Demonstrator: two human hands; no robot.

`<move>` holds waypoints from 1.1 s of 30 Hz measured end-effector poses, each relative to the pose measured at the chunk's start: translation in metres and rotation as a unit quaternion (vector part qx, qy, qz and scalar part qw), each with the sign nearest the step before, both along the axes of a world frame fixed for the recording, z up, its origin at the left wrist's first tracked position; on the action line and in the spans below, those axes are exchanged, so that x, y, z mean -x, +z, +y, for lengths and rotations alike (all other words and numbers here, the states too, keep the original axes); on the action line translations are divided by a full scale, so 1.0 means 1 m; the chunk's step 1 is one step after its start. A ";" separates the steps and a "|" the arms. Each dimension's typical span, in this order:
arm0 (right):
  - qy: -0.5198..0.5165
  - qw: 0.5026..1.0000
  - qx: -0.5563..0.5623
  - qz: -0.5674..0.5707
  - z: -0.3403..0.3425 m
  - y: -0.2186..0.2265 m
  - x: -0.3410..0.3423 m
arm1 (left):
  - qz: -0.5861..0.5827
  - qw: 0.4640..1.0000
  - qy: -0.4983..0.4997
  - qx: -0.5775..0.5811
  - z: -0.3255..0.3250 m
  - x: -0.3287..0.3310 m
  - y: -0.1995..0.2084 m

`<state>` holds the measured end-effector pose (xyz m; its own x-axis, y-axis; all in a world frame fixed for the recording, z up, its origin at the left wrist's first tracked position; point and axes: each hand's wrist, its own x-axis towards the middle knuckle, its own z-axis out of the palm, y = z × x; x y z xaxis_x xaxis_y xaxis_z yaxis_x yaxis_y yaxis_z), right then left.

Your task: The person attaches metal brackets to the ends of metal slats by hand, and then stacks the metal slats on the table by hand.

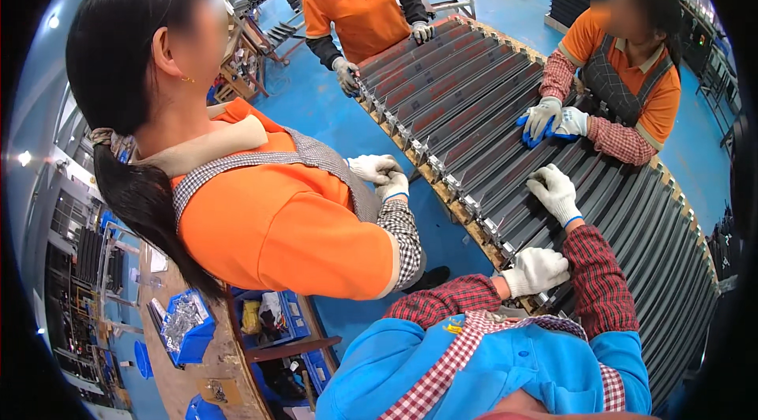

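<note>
My left hand [537,271], in a white knit glove, rests at the near-left edge of a bench covered with long dark bars [505,136]. Its fingers are curled, and whatever they may hold is hidden. Farther up, my right hand [555,193], gloved the same way, lies on top of the bars with its fingers loosely bent and apart, holding nothing visible. Small metal end pieces [471,205] line the left ends of the bars, close to my left hand.
A co-worker [292,215] stands close on my left, gloved hands together. Another person [367,9] touches the bench's far end; a third [632,65] has gloved hands on the bars at right. Behind the left co-worker, a wooden table [229,365] bears a blue bin [193,345] of metal parts.
</note>
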<state>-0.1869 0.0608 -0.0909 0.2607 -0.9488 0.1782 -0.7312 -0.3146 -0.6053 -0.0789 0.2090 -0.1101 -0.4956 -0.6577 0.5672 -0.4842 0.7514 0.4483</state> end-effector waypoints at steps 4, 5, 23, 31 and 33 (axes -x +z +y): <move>-0.002 1.000 0.000 0.004 -0.001 0.000 -0.002 | -0.013 1.000 -0.011 0.025 -0.004 -0.002 0.002; -0.002 1.000 -0.002 0.005 -0.001 0.000 -0.002 | -0.009 0.999 -0.015 0.031 -0.006 -0.002 0.003; -0.015 0.999 0.049 -0.016 -0.001 -0.010 0.001 | 0.026 0.998 0.022 0.058 -0.029 -0.035 0.000; -0.043 0.998 0.038 -0.030 -0.001 -0.008 -0.003 | 0.032 0.999 0.031 0.005 -0.031 -0.031 -0.003; -0.039 0.998 0.041 -0.034 -0.003 -0.011 -0.003 | 0.023 0.999 0.037 -0.007 -0.032 -0.030 -0.003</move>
<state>-0.1840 0.0578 -0.1023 0.1717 -0.9471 0.2712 -0.7133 -0.3094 -0.6288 -0.0492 0.1769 -0.1127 -0.4191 -0.6988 0.5797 -0.5161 0.7086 0.4811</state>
